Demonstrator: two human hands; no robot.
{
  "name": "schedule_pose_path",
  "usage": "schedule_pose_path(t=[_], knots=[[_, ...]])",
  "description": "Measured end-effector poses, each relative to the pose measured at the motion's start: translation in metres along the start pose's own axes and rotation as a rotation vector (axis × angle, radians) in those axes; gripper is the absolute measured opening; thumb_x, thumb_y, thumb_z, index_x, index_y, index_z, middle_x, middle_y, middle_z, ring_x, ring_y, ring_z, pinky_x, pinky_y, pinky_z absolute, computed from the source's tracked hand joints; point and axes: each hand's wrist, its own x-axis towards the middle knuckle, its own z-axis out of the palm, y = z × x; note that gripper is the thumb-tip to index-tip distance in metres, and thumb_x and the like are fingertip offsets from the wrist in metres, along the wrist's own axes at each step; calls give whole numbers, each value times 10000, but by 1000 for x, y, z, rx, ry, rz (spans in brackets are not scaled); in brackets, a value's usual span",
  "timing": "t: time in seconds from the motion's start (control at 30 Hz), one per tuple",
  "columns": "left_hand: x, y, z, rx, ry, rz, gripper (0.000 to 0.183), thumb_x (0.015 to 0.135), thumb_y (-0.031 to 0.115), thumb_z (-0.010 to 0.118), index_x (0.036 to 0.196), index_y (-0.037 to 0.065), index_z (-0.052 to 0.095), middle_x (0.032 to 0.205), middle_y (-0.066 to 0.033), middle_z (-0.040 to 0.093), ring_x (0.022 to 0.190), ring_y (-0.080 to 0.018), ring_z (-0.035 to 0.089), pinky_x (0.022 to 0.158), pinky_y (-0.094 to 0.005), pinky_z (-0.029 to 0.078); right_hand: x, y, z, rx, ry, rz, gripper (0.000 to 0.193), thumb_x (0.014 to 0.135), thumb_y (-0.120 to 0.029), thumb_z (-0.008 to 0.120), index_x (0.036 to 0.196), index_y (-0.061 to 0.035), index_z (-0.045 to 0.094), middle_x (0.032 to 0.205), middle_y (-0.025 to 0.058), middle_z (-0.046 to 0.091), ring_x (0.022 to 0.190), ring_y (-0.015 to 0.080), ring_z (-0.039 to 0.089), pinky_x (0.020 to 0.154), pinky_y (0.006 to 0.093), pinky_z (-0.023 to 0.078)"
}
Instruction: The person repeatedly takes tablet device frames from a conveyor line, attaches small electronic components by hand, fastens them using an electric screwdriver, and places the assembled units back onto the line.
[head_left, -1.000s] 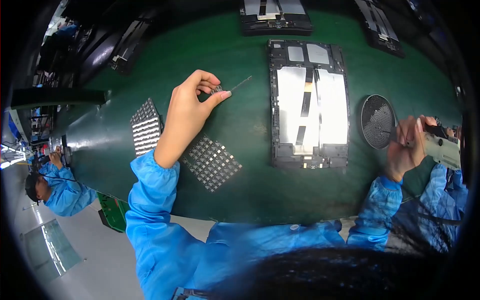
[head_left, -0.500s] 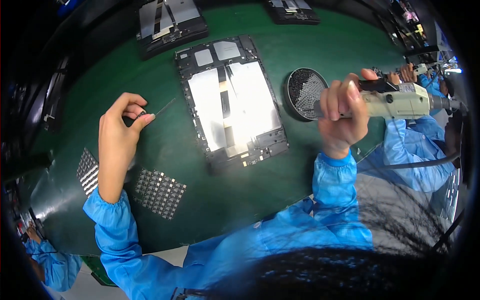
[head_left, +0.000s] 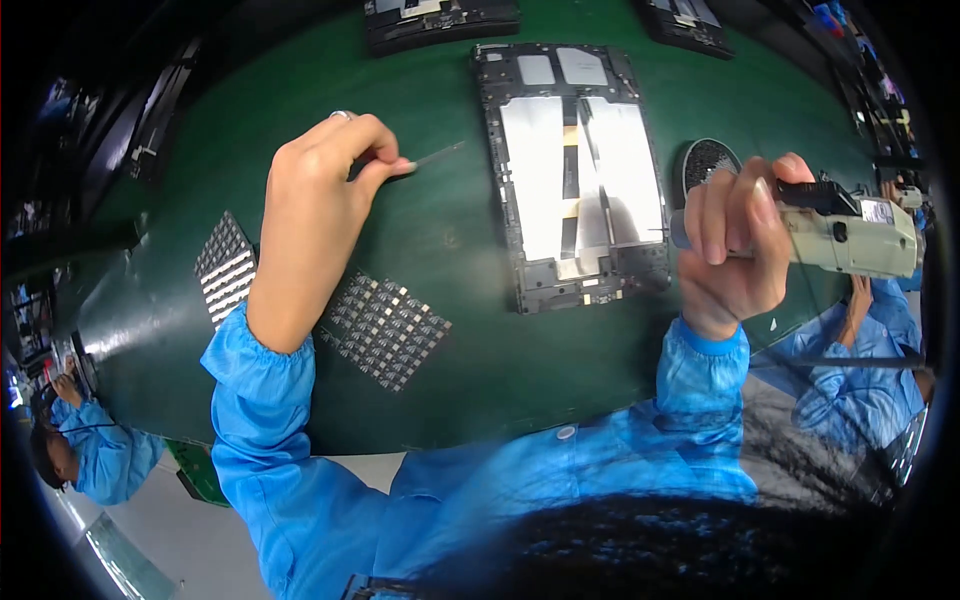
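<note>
My left hand (head_left: 325,170) pinches a thin metal tool (head_left: 437,155) with a dark grip; its kind is not clear. The tool's tip points toward an opened tablet (head_left: 535,180) and stays apart from it. Silver plates, dark ribbon cables and a black frame show inside the tablet. My right hand (head_left: 735,240) is wrapped round a pale electric screwdriver (head_left: 850,240). Its thin bit reaches over the tablet's right edge; whether it touches is unclear. Behind that hand stands a round tin (head_left: 708,160) of small dark pieces, partly hidden.
Two sheets of small parts, one flat (head_left: 390,330) and one tilted (head_left: 228,265), lie by my left forearm. More opened devices sit at the far edge (head_left: 440,22) and far right (head_left: 690,25) of the green table (head_left: 480,380). Co-workers in blue sit at both sides.
The view has shifted, so the table's things appear farther right. My right hand has brought the screwdriver from the tin leftward to the tablet's edge. My left hand still holds the thin tool.
</note>
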Motion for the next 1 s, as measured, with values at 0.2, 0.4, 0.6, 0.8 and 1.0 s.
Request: schedule_pose_path(t=[0.2, 0.4, 0.6, 0.8, 1.0], knots=[[-23, 36, 14, -610, -249, -288, 113, 803, -64, 686, 912, -49, 665, 877, -79, 700, 849, -126, 682, 774, -224, 515, -13, 9, 12, 36, -123, 63, 334, 906, -35, 471, 1238, -68, 498, 638, 0, 380, 462, 90, 367, 439, 239, 307], [-24, 49, 25, -668, -421, -352, 112, 794, -17, 708, 900, -43, 683, 854, -83, 712, 813, -131, 688, 747, -235, 522, -13, 1, 18, -3, -66, 62, 323, 879, -33, 533, 1194, -63, 468, 677, 37, 412, 425, 108, 374, 400, 274, 323], [-18, 52, 25, -544, -342, -281, 105, 788, 9, 716, 883, -35, 714, 824, -100, 723, 779, -145, 696, 700, -249, 528, -6, -4, 22, -6, -114, 78, 341, 884, -32, 514, 1217, -65, 454, 708, 39, 434, 434, 108, 383, 410, 272, 330], [-15, 53, 23, -493, -363, -248, 117, 778, 10, 718, 881, -45, 715, 822, -110, 713, 766, -165, 699, 674, -259, 530, -7, -3, 23, -7, -110, 94, 333, 889, -26, 506, 1215, -64, 451, 710, 41, 438, 436, 109, 387, 411, 273, 326], [-18, 54, 30, -541, -330, -239, 125, 772, -14, 725, 895, -35, 715, 852, -96, 673, 753, -171, 685, 684, -245, 538, -7, 6, 34, -26, -136, 101, 303, 909, -58, 488, 1208, -107, 494, 648, -3, 381, 441, 94, 364, 413, 250, 281]])
